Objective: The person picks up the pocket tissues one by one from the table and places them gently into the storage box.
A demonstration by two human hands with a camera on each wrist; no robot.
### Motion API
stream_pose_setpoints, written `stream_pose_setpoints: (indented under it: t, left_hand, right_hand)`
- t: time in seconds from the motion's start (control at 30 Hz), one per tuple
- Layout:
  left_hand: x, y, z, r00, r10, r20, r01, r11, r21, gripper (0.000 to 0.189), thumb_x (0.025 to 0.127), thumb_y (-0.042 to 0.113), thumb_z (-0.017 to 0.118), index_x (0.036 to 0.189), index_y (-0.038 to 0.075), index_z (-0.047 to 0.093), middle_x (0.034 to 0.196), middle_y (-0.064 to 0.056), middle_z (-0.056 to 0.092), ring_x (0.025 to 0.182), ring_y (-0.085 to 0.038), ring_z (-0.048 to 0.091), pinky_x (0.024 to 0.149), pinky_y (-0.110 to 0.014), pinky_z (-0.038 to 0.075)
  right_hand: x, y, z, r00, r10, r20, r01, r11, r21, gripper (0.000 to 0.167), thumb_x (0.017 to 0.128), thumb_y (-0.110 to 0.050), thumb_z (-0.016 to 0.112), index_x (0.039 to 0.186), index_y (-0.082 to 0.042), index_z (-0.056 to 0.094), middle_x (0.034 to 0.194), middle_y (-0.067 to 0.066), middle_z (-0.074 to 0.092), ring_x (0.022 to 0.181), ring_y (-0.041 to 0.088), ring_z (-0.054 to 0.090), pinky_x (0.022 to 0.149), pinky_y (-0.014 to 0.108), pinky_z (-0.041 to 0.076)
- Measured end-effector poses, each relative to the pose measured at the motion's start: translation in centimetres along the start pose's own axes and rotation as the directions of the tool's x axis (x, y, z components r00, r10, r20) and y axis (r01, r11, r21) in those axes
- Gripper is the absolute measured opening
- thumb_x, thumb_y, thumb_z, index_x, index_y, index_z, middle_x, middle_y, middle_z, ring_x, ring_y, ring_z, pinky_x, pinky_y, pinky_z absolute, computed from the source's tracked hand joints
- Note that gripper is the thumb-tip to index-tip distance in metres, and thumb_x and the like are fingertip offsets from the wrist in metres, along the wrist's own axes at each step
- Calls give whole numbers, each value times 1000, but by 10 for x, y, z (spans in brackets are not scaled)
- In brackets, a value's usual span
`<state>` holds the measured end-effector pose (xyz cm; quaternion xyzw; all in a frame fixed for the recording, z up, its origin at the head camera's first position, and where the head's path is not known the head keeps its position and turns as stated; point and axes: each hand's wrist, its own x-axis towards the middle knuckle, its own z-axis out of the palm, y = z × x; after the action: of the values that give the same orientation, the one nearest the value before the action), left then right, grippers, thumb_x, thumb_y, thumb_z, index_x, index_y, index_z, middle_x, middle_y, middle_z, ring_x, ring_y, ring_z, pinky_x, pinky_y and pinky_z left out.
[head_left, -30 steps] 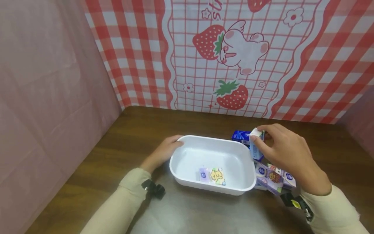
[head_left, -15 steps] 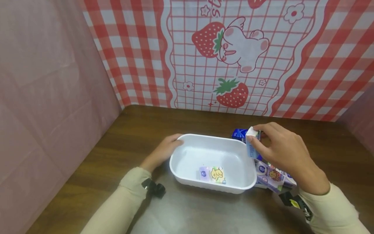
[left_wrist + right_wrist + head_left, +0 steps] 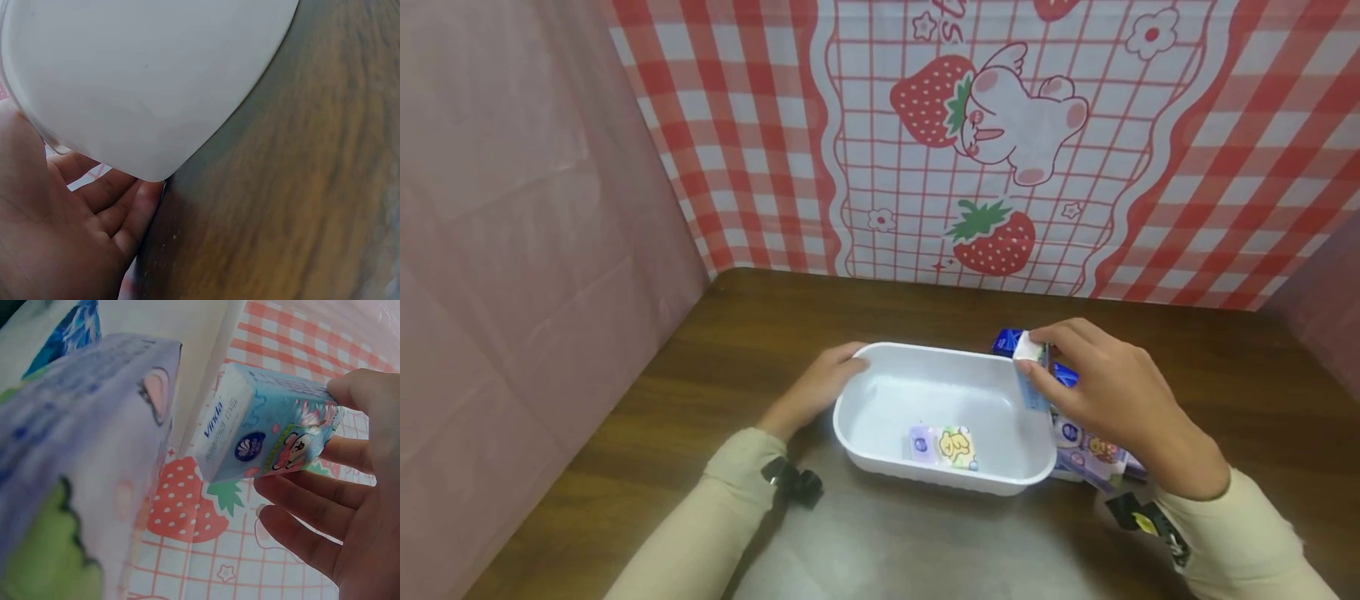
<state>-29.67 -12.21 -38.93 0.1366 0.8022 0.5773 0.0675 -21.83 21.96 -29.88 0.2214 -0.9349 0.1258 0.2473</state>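
A light-blue tissue pack [image 3: 269, 434] with "Vinda" lettering is pinched between the thumb and fingers of my right hand [image 3: 1108, 387]. In the head view this pack overlaps the right end of a white plastic basin [image 3: 940, 375]. My left hand [image 3: 820, 387] grips the basin's far left corner, thumb over the rim; the left wrist view has its fingers [image 3: 119, 206] against the outer wall. Inside the basin lies one purple-and-yellow tissue pack [image 3: 943, 447].
Right of the basin sit several purple tissue packs [image 3: 1090, 450], partly under my right forearm. Blue packs [image 3: 1006, 342] lie behind the basin's right end. A checked strawberry cloth [image 3: 760, 167] hangs behind the wooden table [image 3: 700, 350].
My right hand has carried the light-blue tissue pack leftward, from above the blue packs to the basin's right rim. The left hand and basin stay put.
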Motion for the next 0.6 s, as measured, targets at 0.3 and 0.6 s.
stream_pose_setpoints:
  t: [0.3,0.6]
  left_hand:
    - [1,0,0,1000,-5,-5,5,1000,4,35,102,17,53,132,3,63,111,-15,69,88,-22,68,76,-34,57]
    - [-2,2,0,1000,-9,-12,9,1000,15,35,102,18,53,133,3,62,114,-15,69,91,-24,68,78,-36,58]
  right_hand:
    - [0,-1,5,998,-56,-7,56,998,35,44,83,-37,80,120,-15,69,117,5,65,93,26,70,70,45,60]
    - [0,-3,8,995,-96,-8,97,995,33,45,81,-35,82,119,-13,69,116,6,65,88,25,70,67,43,61]
